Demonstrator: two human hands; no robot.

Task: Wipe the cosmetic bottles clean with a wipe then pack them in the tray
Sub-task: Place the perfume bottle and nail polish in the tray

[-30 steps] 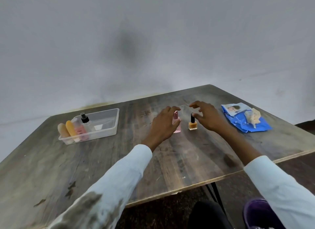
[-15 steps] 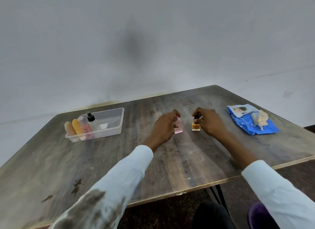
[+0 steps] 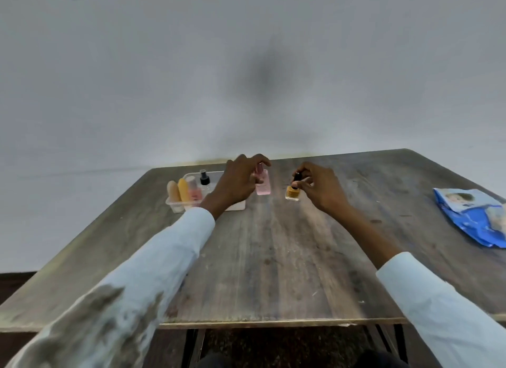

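The left hand (image 3: 235, 181) is pinching the pink bottle (image 3: 263, 185) by its cap, and the right hand (image 3: 319, 188) is pinching the black cap of the orange bottle (image 3: 293, 193) — both upright. The tray (image 3: 178, 204) is lying to the left (nearer the left hand), on the surface (image 3: 287, 258).

Wall (image 3: 164, 80): plain, pale grey-white, one blurred dark smudge near centre. Tabletop (image 3: 273, 258): worn, streaked brown wood, pale chipped front edge, set against the wall. Table legs (image 3: 191, 345): dark, beneath the front edge. Floor (image 3: 16, 280): dark brown.
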